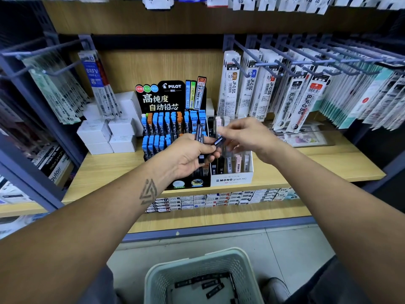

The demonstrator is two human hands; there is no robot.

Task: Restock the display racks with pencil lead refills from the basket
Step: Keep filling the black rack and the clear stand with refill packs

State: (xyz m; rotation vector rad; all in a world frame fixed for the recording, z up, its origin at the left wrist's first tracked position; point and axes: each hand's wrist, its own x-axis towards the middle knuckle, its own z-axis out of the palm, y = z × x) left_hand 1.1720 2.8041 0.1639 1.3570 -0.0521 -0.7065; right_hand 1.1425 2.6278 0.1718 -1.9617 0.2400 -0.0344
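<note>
Left hand (190, 153) grips several dark lead refill cases (200, 137), fingers curled round them. Right hand (245, 133) pinches one case (219, 141), above the MONO rack (231, 179). More cases lie in the near basket (238, 260).

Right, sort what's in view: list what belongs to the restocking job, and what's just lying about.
Belongs to the job:
- left hand, gripping several dark refill cases
- right hand, pinching one refill case
- Pilot rack
- Mono rack
- basket on the floor, refills inside

Just lying about:
- white boxes
- hanging pen refill packs
- small boxes on the lower shelf
</note>
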